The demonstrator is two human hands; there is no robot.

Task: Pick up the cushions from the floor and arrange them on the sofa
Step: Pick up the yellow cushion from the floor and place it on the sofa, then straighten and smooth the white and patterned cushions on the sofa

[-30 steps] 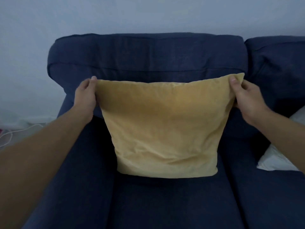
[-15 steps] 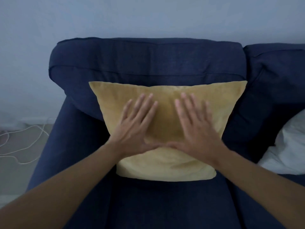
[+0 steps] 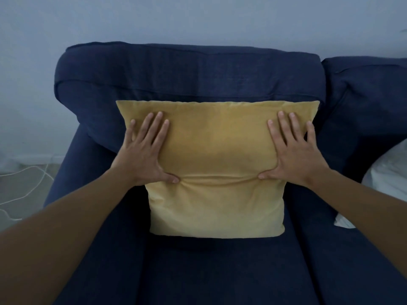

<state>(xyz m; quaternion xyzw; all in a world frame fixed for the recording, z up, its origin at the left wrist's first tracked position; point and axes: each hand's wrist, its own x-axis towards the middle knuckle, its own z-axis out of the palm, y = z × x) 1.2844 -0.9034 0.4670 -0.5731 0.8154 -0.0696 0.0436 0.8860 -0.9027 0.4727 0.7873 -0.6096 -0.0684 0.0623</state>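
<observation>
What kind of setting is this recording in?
Probably a home living room: a dark blue sofa against a plain wall, a yellow cushion on its seat, and loose cables on the floor.

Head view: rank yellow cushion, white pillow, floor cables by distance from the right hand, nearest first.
1. Square mustard-yellow fabric cushion: directly under the right hand, which lies flat on its right half.
2. White pillow: on the sofa seat at the right edge of the view, apart from the hand.
3. Thin white cables: on the floor at the far left, beyond the dark blue sofa.
</observation>
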